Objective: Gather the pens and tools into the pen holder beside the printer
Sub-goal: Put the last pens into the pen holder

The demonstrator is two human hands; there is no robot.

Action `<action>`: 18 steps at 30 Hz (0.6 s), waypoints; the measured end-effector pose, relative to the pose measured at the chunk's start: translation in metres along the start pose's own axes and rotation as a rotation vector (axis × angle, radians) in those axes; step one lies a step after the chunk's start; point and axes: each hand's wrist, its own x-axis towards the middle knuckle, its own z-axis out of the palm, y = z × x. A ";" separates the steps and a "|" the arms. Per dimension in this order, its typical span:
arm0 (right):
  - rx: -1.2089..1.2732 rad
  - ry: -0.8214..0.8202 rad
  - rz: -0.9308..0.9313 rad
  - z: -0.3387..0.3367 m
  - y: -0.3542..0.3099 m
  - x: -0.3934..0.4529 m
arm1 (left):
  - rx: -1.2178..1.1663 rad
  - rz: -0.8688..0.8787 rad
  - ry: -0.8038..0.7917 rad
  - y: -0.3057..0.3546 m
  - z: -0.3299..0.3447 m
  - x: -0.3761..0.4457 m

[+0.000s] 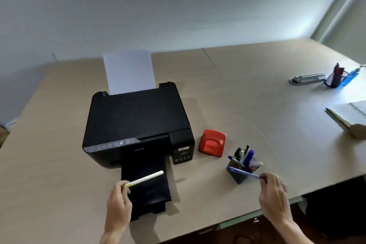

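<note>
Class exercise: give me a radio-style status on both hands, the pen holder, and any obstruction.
Left hand holds white pen over printer tray. Right hand holds blue pen at pen holder. Red hole punch stands clear.

No legible text anywhere, small pale brand mark on the black printer [138, 125] front too blurred to read, lit control-panel icons [120, 142] indistinct

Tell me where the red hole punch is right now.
In the head view, the red hole punch sits on the table, just right of the printer and behind-left of the pen holder.
</note>
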 end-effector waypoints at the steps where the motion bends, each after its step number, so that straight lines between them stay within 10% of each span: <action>1: -0.018 0.035 -0.003 -0.009 0.008 0.009 | -0.006 0.025 -0.037 0.010 0.009 0.002; 12: -0.220 -0.137 -0.267 -0.035 0.026 0.075 | -0.158 0.328 -0.211 0.144 0.101 0.004; 18: 0.002 -0.363 -0.055 -0.024 0.009 0.064 | -0.139 0.526 -0.341 0.204 0.137 0.004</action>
